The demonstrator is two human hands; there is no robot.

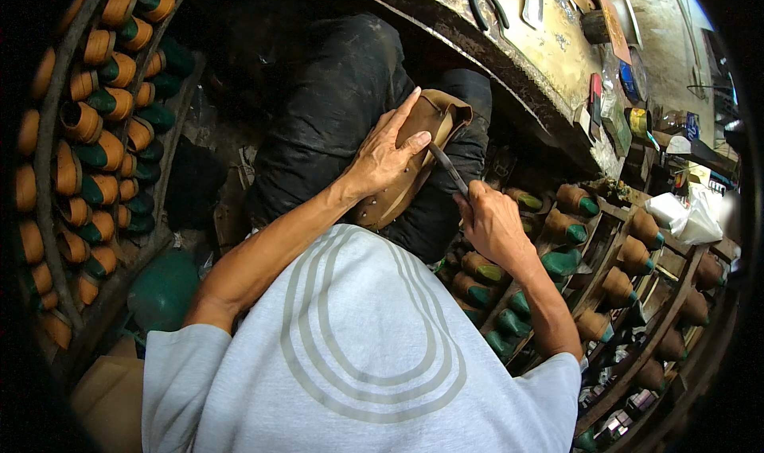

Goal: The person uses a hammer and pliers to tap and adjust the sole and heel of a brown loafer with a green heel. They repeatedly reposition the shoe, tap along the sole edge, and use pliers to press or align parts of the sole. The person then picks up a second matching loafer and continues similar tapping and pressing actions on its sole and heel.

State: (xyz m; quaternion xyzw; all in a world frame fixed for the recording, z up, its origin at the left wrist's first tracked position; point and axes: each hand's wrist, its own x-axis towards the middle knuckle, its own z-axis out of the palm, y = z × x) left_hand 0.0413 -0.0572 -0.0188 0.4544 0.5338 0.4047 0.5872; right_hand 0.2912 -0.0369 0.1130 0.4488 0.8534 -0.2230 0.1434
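A brown leather shoe (398, 194) rests sole up across my lap, with small nail heads dotting its underside. My left hand (387, 146) lies over it, fingers stretched along one side and thumb across the top, holding it against my thighs. In my right hand (495, 222) is a slim dark metal tool (450, 169) with a flat, blade-like end. Its tip reaches the shoe's edge close to my left thumb; whether it touches the leather I cannot tell. My right fingers are closed round the handle, which they mostly hide.
On my left a rack (60, 126) holds several tan shoes on green lasts. Another slatted rack (617, 250) with shoes stands at right. The workbench (549, 63) ahead carries pliers (485, 3) and a flat blade (533, 1); its edge runs close past my knees.
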